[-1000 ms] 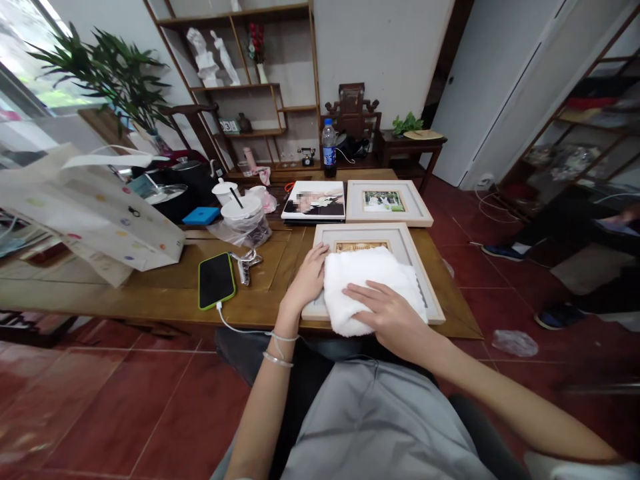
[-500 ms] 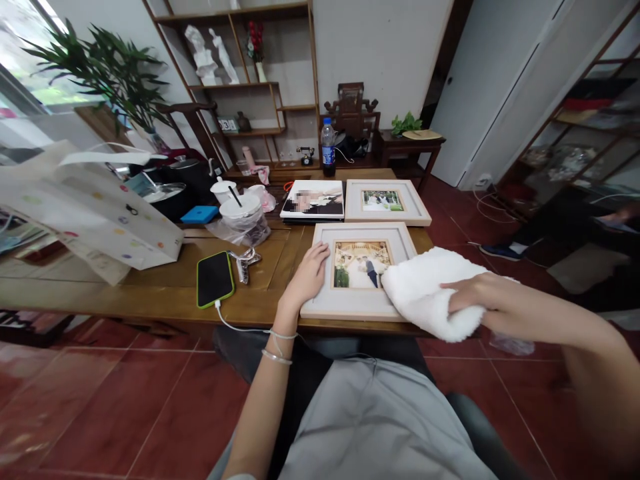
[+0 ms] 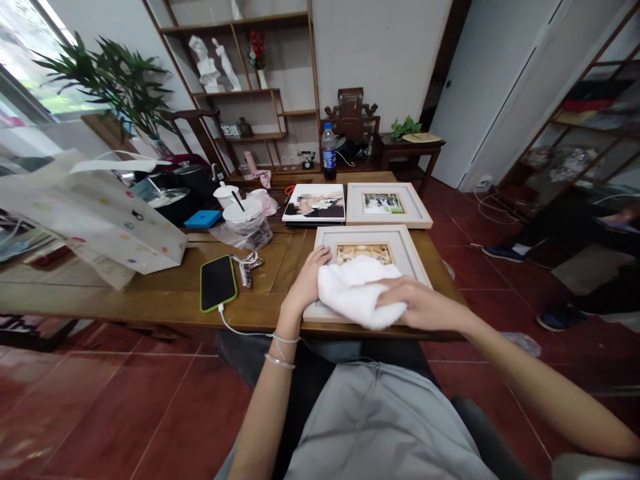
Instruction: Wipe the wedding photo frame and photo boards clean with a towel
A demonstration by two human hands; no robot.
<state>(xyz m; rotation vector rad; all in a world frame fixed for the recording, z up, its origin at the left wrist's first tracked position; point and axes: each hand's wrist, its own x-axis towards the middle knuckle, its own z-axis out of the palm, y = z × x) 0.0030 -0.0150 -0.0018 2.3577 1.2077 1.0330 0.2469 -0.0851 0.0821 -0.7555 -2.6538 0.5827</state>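
Half a second ago the white towel [image 3: 353, 293] hung off the right edge of the near picture frame [image 3: 413, 252], leaving the photo bare. Now the right hand [image 3: 424, 307] has carried it back over the glass, where it covers the lower part of the picture. That hand is curled over the towel's right end, fingers bent and pressing the bunched cloth down onto the frame. The left hand [image 3: 311, 275] has not shifted: it lies open on the frame's left border, fingertips on the upper left corner, pinning the frame to the wooden table [image 3: 150, 293].

The frame sits at the table's near edge, its front rail close to the lip. In my judgement the wipe goes best with long, even strokes across the glass and light pressure, so the frame does not slide towards the person. The left hand should keep its weight on the border rather than on the glass, to leave no prints. Spreading the towel flatter would give more contact than the present bunch, and the top strip of the photo, uncovered above the towel, needs a pass too.

Left of the frame lie a phone [image 3: 218, 283] on its cable and a metal clip [image 3: 245, 265]. Behind the frame are a second frame [image 3: 415, 212] and a photo album [image 3: 315, 203], both out of the towel's path.
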